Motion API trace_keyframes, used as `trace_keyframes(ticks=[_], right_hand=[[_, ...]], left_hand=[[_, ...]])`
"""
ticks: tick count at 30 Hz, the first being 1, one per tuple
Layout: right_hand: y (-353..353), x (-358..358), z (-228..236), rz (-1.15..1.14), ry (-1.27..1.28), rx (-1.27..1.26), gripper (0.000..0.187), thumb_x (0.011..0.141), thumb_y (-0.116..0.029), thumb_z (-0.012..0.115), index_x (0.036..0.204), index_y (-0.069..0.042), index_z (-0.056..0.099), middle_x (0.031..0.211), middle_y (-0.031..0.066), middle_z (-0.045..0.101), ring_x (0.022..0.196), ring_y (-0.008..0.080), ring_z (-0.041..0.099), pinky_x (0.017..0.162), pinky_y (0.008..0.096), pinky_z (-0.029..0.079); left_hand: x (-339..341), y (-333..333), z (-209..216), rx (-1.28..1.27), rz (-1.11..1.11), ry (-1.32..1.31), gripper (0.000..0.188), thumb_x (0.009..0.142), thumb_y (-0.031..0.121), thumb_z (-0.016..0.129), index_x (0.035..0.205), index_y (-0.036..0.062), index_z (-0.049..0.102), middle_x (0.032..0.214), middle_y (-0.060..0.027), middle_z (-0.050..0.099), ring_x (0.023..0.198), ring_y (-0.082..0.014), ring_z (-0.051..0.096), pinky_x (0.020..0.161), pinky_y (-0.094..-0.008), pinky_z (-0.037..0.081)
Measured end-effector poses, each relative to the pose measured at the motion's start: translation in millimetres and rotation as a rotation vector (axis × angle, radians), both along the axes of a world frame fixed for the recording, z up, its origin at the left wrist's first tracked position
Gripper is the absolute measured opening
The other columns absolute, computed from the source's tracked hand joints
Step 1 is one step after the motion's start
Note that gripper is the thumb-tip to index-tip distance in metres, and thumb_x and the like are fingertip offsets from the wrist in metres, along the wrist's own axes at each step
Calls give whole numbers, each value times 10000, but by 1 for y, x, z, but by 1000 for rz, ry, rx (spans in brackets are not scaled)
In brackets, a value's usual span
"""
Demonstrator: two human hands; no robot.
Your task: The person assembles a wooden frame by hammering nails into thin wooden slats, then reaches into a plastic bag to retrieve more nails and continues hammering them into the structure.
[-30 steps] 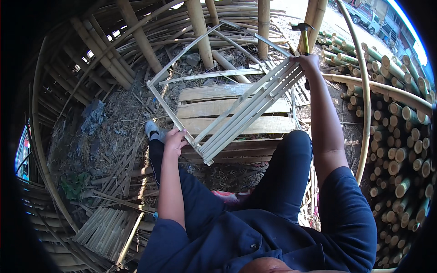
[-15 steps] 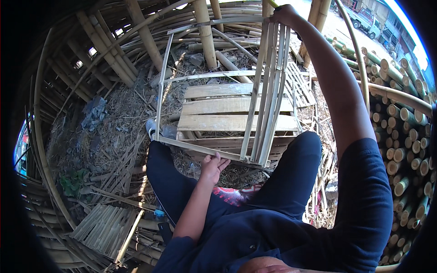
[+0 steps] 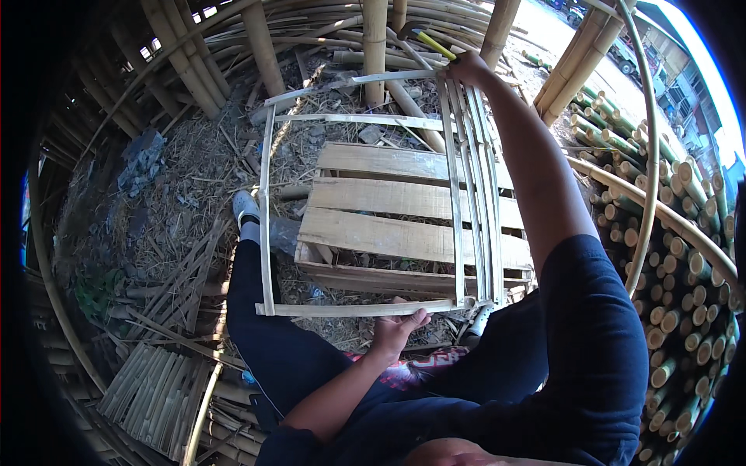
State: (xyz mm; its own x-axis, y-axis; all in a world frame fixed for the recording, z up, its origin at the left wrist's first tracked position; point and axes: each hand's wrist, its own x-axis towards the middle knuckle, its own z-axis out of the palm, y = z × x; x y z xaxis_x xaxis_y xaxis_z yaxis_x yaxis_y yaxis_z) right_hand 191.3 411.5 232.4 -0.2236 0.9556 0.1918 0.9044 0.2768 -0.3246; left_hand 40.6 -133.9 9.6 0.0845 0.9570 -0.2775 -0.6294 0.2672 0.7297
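Note:
A frame of split bamboo strips point(image 3: 266, 210) is held over a low wooden slatted crate point(image 3: 373, 194). Several parallel slats point(image 3: 472, 186) run close together along its right side. My left hand point(image 3: 395, 332) grips the frame's near strip point(image 3: 350, 309) from below, with the thumb against it. At the far right corner, my right hand point(image 3: 469, 70) is closed around a yellow-handled hammer point(image 3: 434, 44) with a dark head, touching or very close to the frame's end there. Its fingers are partly hidden.
Cut bamboo poles point(image 3: 676, 311) are stacked at the right. Bamboo posts point(image 3: 374, 54) stand at the far side. A bundle of short bamboo strips point(image 3: 151, 396) lies at the lower left. Straw and scraps point(image 3: 179, 210) cover the ground.
The frame's near edge has come closer and levelled out, and its far edge has dropped lower in view. My right hand has moved down slightly, and more of the hammer shows.

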Motion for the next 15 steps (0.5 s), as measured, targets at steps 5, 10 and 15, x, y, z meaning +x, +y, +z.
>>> trace_keyframes(ticks=[5, 10, 15], right_hand=[[51, 14, -109, 13, 118, -122, 435, 806, -406, 864, 1003, -33, 756, 864, 104, 746, 754, 207, 676, 744, 379, 555], [78, 21, -189, -1, 19, -142, 414, 757, -344, 917, 980, -42, 742, 835, 82, 719, 765, 200, 659, 735, 376, 546], [60, 3, -223, 12, -9, -352, 716, 731, -572, 869, 1149, -8, 729, 1083, 165, 747, 1006, 298, 716, 882, 404, 558]], left_hand=[[-8, 14, 5, -131, -17, 44, 134, 948, -5, 716, 977, 16, 587, 1016, -128, 703, 949, -188, 716, 887, -362, 648], [-7, 22, 0, -138, -37, 64, 157, 944, 1, 725, 982, 11, 573, 999, -134, 700, 954, -182, 715, 878, -353, 640], [-13, 26, -1, -246, -24, 53, 164, 945, 10, 726, 988, 15, 567, 1001, -135, 703, 988, -190, 713, 901, -342, 628]])
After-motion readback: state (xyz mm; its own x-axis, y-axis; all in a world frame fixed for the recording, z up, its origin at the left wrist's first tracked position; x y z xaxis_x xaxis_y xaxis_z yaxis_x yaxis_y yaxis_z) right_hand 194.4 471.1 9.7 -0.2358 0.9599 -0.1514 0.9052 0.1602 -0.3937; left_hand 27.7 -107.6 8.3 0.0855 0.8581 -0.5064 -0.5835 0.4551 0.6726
